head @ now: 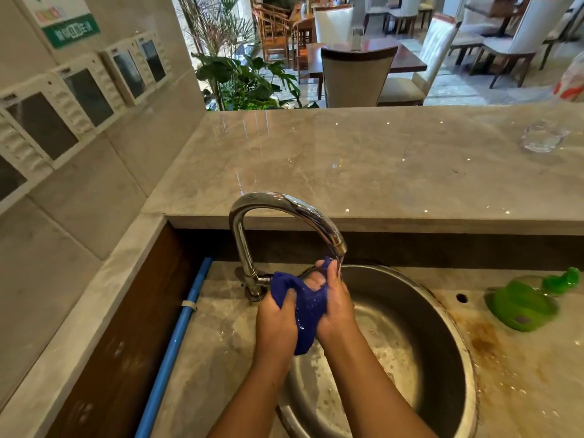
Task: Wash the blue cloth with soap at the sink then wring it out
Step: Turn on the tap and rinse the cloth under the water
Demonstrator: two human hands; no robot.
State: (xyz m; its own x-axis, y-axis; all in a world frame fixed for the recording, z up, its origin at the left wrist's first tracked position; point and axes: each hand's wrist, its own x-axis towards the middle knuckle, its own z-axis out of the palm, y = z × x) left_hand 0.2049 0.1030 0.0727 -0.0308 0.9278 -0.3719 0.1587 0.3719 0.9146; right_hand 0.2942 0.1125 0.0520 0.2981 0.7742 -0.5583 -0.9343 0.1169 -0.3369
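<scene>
We hold the blue cloth (305, 306) bunched between both grips: the left grip (274, 316) curls tight round its left part, and the right grip (335, 303) clasps its right part just under the tap (284, 207) spout. Below the grips, the round steel sink (442, 346) holds wet suds. Right of the grips a green bottle (521, 306) lies on the bench (524, 384), its small label unreadable. The writing on the green wall sign (72, 32), far left, is too blurred to read.
</scene>
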